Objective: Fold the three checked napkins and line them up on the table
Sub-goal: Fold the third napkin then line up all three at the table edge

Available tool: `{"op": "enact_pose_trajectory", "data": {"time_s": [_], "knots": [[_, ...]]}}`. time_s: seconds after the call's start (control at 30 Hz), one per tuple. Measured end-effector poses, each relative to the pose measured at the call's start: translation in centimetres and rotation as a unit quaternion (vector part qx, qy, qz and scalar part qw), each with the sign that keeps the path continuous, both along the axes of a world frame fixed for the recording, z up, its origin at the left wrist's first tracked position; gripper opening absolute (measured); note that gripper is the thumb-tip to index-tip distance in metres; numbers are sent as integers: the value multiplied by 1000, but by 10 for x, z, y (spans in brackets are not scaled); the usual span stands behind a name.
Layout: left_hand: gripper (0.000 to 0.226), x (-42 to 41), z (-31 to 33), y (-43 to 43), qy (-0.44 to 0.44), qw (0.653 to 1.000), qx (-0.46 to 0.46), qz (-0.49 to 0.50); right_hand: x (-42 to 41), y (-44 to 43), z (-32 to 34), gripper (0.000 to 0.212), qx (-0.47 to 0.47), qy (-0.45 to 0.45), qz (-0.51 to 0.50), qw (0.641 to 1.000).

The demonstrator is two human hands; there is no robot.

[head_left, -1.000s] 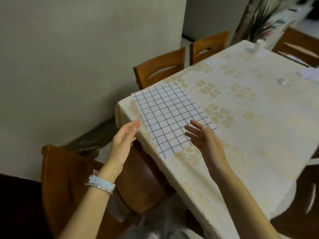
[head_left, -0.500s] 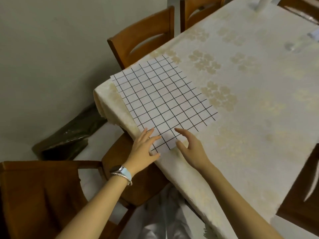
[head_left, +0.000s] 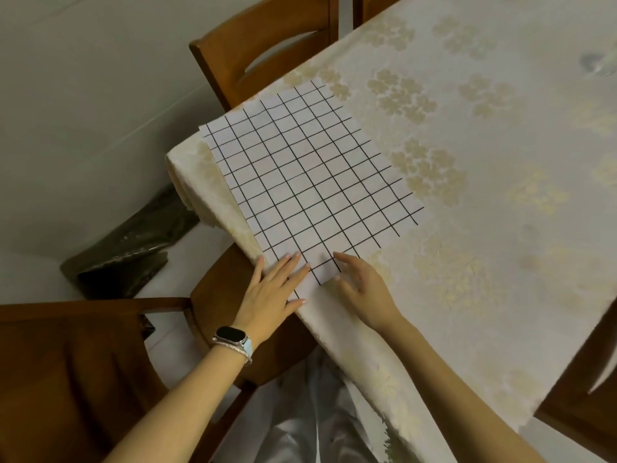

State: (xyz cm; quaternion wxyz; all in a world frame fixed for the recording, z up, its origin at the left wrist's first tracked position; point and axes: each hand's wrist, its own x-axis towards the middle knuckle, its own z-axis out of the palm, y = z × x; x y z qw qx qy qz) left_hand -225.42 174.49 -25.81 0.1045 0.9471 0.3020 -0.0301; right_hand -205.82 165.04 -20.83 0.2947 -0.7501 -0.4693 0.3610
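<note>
The white cloth napkin with thin black checks (head_left: 310, 182) lies spread flat, unfolded as far as I can judge, on the near left corner of the table covered with a cream flower-patterned tablecloth (head_left: 500, 262). Its left corner reaches the edge of the table. The left hand (head_left: 270, 295) rests with straight fingers flat on the near corner of the napkin, probably to keep the cloth from sliding. The right hand (head_left: 364, 292) is just beside it, fingers loose and spread, the forefinger touching the same corner and holding nothing. It seems ready to lift this corner for the first fold. The other two napkins are not in view. A brown wooden chair (head_left: 267, 45) stands at the far left of the table.
</note>
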Motion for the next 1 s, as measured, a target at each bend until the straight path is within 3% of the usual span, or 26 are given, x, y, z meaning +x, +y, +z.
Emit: {"op": "enact_pose_trajectory", "data": {"time_s": [0.3,0.4,0.6,0.7,0.77,0.83,0.9,1.0], "knots": [[44,10,-11,-5,-70,992,107,20,2,-10,0,42,29,8,-28,999],[39,13,-10,-1,-118,987,106,32,3,-14,1,42,32,7,-36,999],[18,21,19,14,-215,976,-6,-24,10,-14,6,50,48,-26,-14,998],[24,19,47,11,-217,970,-110,16,14,-9,18,46,61,-94,22,993],[32,13,66,7,-227,959,-165,50,16,-4,29,28,77,-124,32,989],[29,7,82,4,-247,941,-211,93,15,0,41,17,67,-111,39,991],[29,2,95,2,-258,928,-237,127,14,4,52,20,41,-83,48,995],[51,-2,109,-4,-231,934,-230,146,10,6,63,18,47,-64,47,996]]}}
